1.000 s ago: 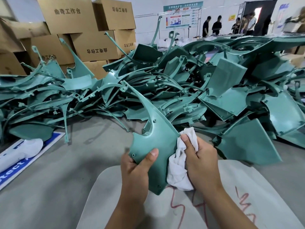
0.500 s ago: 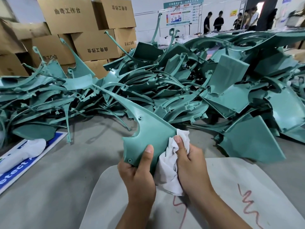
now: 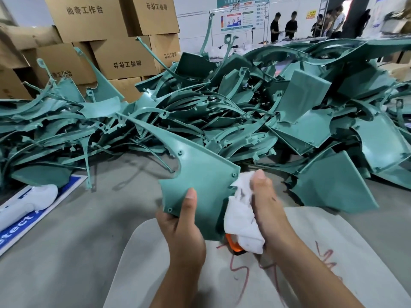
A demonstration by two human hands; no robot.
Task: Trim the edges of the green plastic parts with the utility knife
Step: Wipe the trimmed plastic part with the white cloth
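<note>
The left hand gripped the lower edge of a green plastic part, thumb laid up its face, holding it tilted above the grey floor. The right hand clutched a crumpled white cloth pressed against the part's right edge. Just beneath the cloth an orange utility knife peeked out; whether the right hand held it could not be told. Behind lay a pile of green parts, with cardboard boxes stacked beyond.
</note>
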